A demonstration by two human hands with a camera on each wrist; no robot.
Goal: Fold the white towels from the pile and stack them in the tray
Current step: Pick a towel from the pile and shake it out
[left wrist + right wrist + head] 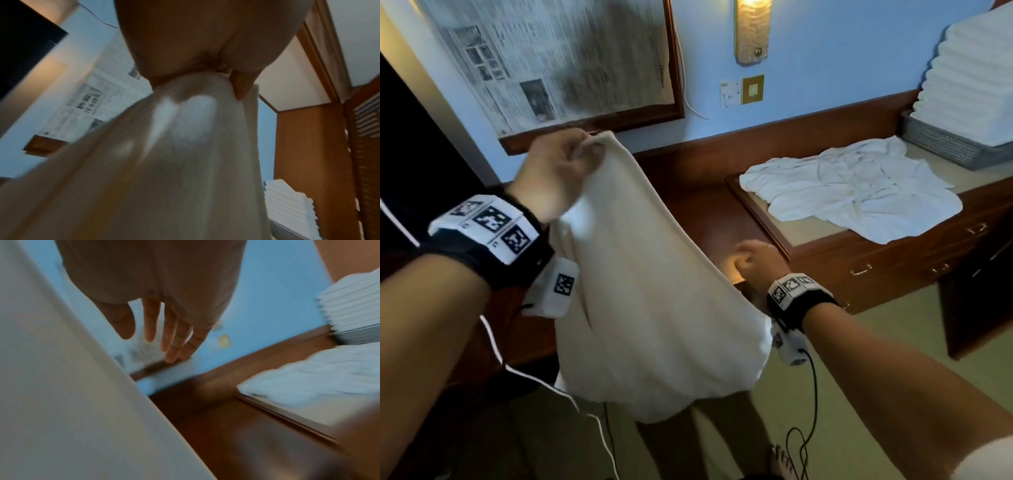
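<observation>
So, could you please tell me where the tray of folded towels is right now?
In the head view the tray sits at the far right on the light countertop, against the blue wall, just behind the loose pile of white towels.

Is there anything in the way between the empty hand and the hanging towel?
Nothing visible. The right hand is open beside the towel, which the left hand holds up by a corner. Only air lies between them.

The left hand (185, 48) pinches the top of a hanging white towel (164, 162).
</observation>
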